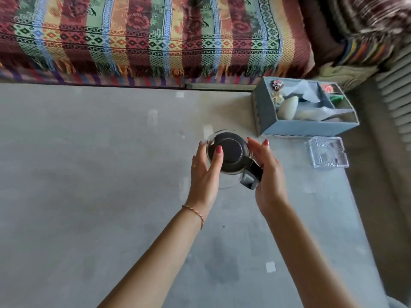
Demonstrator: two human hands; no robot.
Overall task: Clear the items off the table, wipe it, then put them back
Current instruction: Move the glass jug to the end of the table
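A glass kettle with a black lid (231,152) and a black handle stands on the grey glossy table (89,174), right of centre. My left hand (205,174) cups its left side, thumb resting on the lid. Along the right side, by the handle, lies my right hand (269,178) with its fingers extended; whether it grips the handle is unclear. A blue fabric organiser box (264,112) with white items inside sits at the table's far right. Just in front of the box is a clear glass ashtray (327,152).
A sofa with a colourful striped woven cover (144,41) runs along the table's far edge. A patterned cushion (367,21) lies at the upper right. A beige floor strip (382,178) borders the table's right edge.
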